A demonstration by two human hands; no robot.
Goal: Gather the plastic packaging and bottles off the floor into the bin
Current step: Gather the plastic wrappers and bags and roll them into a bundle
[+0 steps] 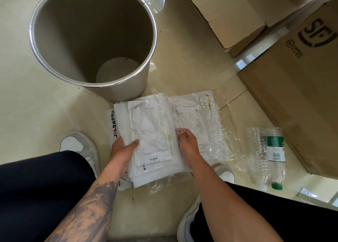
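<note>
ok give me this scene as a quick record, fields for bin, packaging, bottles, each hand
bin: metal bin upright on floor, nothing visible inside
packaging: stack of white plastic packaging on floor beside bin, clear bag to its right
bottles: two clear bottles lying on floor, right of the packaging
left hand: left hand gripping the stack's left edge
right hand: right hand on the stack's right edge

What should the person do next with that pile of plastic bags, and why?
Probably lift the stack of plastic bags into the bin: the left hand and right hand already grip its sides, and the open bin stands just beyond it.
</note>
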